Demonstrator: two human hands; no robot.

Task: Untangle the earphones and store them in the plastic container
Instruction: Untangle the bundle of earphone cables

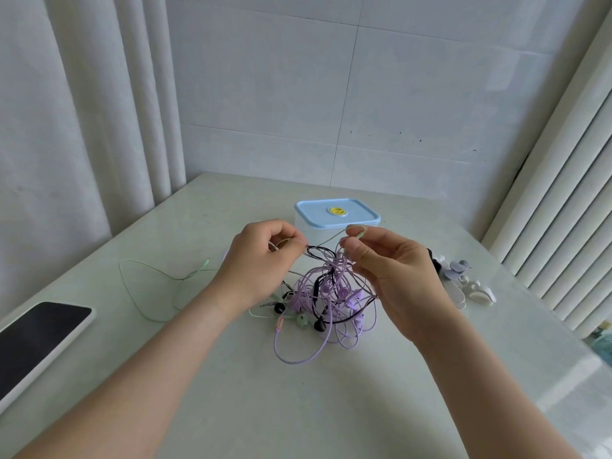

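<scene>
A tangle of earphones in purple, black and pale green hangs between my hands, its lower part lying on the table. My left hand pinches a thin green cord beside a black loop at the top of the tangle. My right hand pinches a pale green piece of the same cord near 1075,715. A loose loop of green cord trails over the table to the left. Behind the hands stands the plastic container, its blue lid with a yellow centre closed.
A phone or tablet with a dark screen lies at the left table edge. Several white and grey cable clips lie to the right of my right hand. Curtains hang at left, a slatted wall stands at right.
</scene>
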